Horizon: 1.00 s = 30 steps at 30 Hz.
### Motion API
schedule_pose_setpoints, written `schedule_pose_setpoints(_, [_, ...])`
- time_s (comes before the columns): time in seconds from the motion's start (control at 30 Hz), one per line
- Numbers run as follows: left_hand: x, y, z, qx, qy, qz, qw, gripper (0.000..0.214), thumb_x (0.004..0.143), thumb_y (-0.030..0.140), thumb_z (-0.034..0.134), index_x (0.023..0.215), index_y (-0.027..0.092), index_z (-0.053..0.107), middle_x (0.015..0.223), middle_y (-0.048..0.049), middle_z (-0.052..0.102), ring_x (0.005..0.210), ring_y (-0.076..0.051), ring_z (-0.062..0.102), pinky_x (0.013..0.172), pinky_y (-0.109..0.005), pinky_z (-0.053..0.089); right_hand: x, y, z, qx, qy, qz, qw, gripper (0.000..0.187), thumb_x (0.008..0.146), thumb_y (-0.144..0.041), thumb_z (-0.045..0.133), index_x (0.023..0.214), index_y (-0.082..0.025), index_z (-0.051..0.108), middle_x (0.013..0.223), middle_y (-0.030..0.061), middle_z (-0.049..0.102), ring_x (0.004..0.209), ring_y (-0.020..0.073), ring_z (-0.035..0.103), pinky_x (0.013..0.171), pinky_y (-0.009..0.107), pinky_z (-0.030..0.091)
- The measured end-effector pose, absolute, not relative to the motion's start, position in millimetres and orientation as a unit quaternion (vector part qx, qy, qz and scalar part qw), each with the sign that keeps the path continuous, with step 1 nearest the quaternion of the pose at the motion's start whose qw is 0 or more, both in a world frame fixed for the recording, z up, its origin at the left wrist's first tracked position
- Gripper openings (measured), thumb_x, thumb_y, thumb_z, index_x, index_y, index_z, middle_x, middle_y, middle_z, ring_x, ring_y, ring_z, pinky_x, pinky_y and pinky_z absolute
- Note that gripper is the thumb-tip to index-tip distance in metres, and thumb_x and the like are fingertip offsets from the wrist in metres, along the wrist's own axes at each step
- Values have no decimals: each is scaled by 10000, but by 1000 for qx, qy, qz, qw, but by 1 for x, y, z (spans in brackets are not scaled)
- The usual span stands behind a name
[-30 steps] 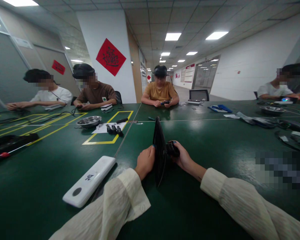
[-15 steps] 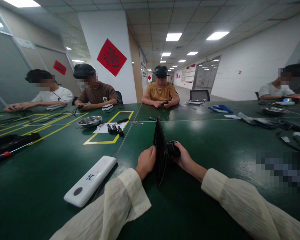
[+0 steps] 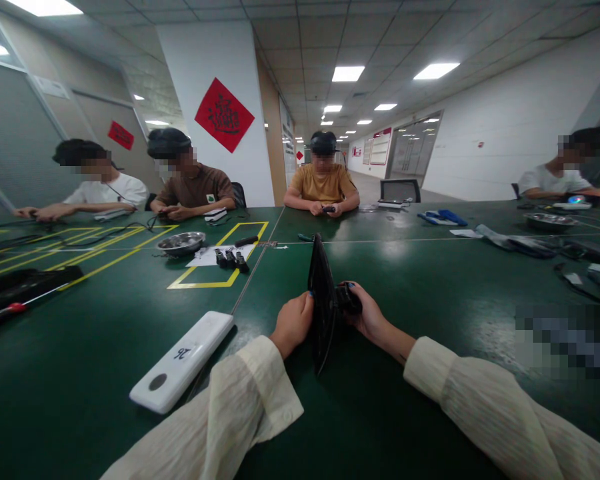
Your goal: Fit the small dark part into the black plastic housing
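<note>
Right of the white case (image 3: 183, 363), a black panel (image 3: 324, 320) is pinched near-upright by the left hand (image 3: 293, 320) and a black block (image 3: 349, 300) gripped by the right hand (image 3: 371, 313), so tipping could be caused by slackened fingers.

One head-worn camera supplies the view, positioned above the near part of the table (image 3: 410, 400). It faces forward across the surface, angled downward. Nearest the lens are the sleeved forearms (image 3: 225, 407), entering from below; the left hand (image 3: 293, 321) and right hand (image 3: 371, 315) appear close, near mid-frame, with a black panel (image 3: 323, 313) presented almost edge-on. Coverage is wide: ceiling lights (image 3: 349, 74) along the top, a seated person (image 3: 322, 183) opposite, near centre, well beyond the hands, and other seated people (image 3: 200, 187) toward both margins.
</note>
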<state>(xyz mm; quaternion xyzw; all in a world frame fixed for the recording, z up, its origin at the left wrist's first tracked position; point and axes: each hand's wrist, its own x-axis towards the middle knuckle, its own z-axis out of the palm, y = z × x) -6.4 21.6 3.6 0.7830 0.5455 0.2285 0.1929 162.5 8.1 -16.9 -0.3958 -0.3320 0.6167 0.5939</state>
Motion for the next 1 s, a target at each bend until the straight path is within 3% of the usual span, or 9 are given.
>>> schedule_pose_setpoints(0.67, [-5,22,2,750,564,262,224,519,901,425,147,838,164,591,922,-105,657,889,-222,599,767,-277,424,162,7,-14,-397,-331,616,594,223,712,-379,513,885,-239,526,682,-17,574,465,122,489,335,180,289])
schedule_pose_setpoints(1.0, [-5,24,1,756,550,263,237,413,885,348,220,854,166,588,965,-99,650,940,-211,582,827,-277,408,162,8,-16,-395,-336,612,597,205,735,-367,481,890,-237,517,659,-25,568,449,123,488,318,176,268])
